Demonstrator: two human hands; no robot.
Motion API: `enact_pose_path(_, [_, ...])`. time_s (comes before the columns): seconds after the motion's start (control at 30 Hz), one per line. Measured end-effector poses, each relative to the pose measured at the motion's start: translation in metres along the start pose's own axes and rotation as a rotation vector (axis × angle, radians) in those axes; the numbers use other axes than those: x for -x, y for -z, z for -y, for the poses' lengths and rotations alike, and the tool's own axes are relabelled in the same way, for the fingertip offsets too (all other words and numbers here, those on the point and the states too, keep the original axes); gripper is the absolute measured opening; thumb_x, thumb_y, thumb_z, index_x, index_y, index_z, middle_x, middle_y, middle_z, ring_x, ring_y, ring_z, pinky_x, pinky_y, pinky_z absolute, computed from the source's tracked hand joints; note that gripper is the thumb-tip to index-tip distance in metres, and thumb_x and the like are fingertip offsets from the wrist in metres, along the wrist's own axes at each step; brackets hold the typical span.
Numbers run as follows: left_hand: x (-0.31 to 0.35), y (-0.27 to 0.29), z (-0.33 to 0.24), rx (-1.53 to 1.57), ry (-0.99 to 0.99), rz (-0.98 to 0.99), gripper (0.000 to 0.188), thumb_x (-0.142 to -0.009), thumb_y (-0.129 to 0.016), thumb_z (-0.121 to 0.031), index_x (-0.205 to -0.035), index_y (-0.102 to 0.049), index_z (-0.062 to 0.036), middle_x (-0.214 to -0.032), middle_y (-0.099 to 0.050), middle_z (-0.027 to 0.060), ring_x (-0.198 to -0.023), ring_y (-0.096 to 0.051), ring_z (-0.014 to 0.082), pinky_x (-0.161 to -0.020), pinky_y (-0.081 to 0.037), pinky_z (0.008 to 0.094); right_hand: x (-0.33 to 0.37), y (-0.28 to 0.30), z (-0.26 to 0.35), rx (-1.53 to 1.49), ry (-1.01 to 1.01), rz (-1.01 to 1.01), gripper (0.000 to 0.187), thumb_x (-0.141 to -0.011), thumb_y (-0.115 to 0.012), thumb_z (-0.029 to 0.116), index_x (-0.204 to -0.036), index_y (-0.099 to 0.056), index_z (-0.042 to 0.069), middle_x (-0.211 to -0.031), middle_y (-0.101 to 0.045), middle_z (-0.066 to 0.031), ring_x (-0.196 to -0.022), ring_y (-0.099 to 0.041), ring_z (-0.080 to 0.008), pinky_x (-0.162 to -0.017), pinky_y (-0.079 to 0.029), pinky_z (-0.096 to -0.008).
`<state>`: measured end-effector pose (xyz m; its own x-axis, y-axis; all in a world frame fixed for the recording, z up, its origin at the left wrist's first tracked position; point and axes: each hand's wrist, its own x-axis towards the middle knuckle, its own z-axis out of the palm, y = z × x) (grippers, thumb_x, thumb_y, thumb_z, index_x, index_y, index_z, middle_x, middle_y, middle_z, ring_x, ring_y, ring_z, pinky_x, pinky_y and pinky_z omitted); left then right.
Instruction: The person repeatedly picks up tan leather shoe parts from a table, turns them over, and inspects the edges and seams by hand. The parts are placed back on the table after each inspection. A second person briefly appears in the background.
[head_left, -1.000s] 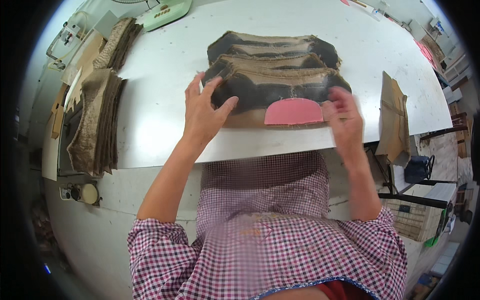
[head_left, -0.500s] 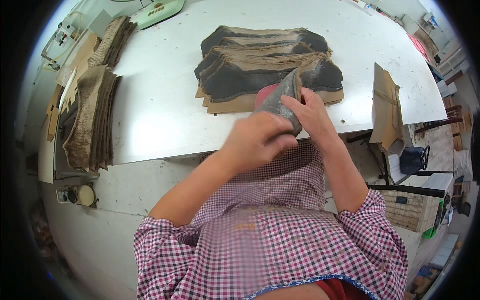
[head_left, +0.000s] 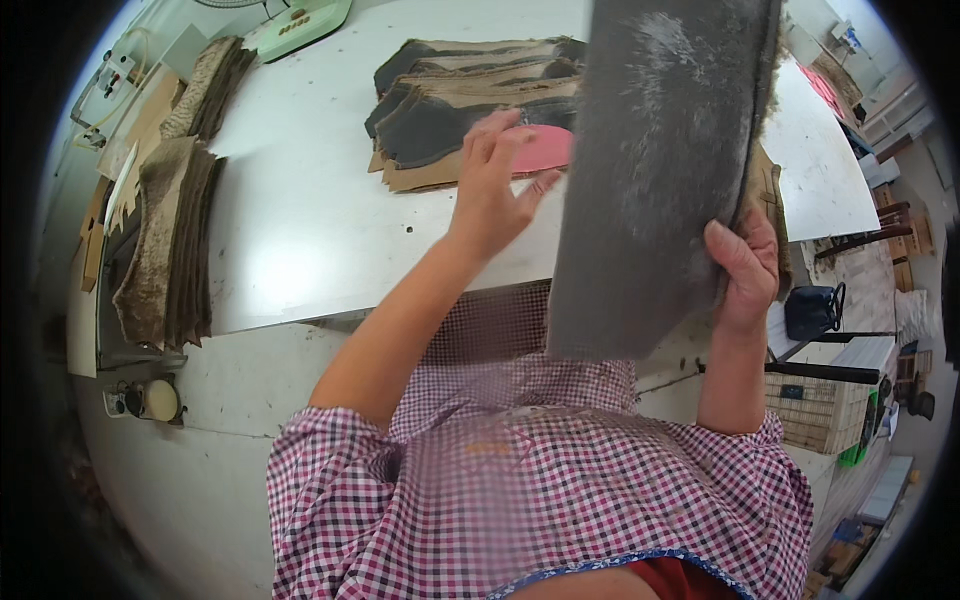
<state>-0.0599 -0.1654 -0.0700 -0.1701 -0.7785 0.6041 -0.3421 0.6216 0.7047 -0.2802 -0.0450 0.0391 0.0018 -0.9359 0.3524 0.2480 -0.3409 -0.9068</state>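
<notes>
Pink half-round patch (head_left: 541, 152): at the near side of the stack of dark-backed fabric panels (head_left: 430, 133), on the table (head_left: 300, 230), between the stack's middle and the table's near edge; its right end is hidden behind the panel held up in front. Patch long axis: straight side roughly parallel to the near edge, curved side facing the far edge. Hands: left (head_left: 492, 192) is the nearer one, just left of the patch, fingers spread, thumb near the straight side, nothing grasped; contact with the patch cannot be told. Right (head_left: 745, 268) grasps a grey-backed fabric panel (head_left: 660, 180) by its right long edge, thumb on the grey face, fingers out of sight behind. Panel long axis: steep, crossing the near edge of the table, lower end overhanging it, upper end cut off by the frame; fuzzy pile shows along its right edge. Key relation: patch lies to the left of the right hand and beyond the panel, immediately to the right of the left hand's fingertips.
</notes>
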Motion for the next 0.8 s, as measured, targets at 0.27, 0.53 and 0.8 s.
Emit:
enact_pose_path(0.27, [0.040, 0.042, -0.076, 1.565, 0.767, -0.009, 0.052, -0.099, -0.039, -0.038, -0.134, -0.045, 0.0010, -0.129, -0.055, 0.0184, -0.117, -0.057, 0.0312, -0.099, -0.048, 0.0446, 0.009, -0.007, -0.049, 0.248, -0.559, 0.307, 0.053, -0.082, -0.066, 0.021, -0.124, -0.053, -0.009, -0.107, -0.065, -0.0123, -0.099, -0.060, -0.0161, -0.087, -0.046, -0.0273])
enact_pose_path(0.53, [0.050, 0.042, -0.093, 1.220, 0.632, -0.020, 0.044, -0.099, -0.046, -0.029, -0.129, -0.049, 0.0029, -0.122, -0.060, 0.0144, -0.112, -0.058, 0.0270, -0.098, -0.047, 0.0397, 0.025, -0.073, -0.035, 0.953, 0.182, 0.240, 0.054, -0.079, -0.073, 0.028, -0.117, -0.053, -0.006, -0.115, -0.059, -0.0255, -0.113, -0.057, -0.0386, -0.095, -0.047, -0.0435])
enact_pose_path(0.8, [0.072, 0.101, -0.082, 1.267, 0.947, 0.119, 0.047, -0.098, -0.050, -0.032, -0.127, -0.051, 0.0050, -0.122, -0.060, 0.0177, -0.110, -0.061, 0.0284, -0.094, -0.051, 0.0403, 0.020, -0.020, -0.046, 0.104, -0.440, 0.100, 0.027, -0.086, -0.064, 0.008, -0.109, -0.062, -0.007, -0.101, -0.069, -0.0125, -0.091, -0.066, -0.0187, -0.077, -0.054, -0.0301])
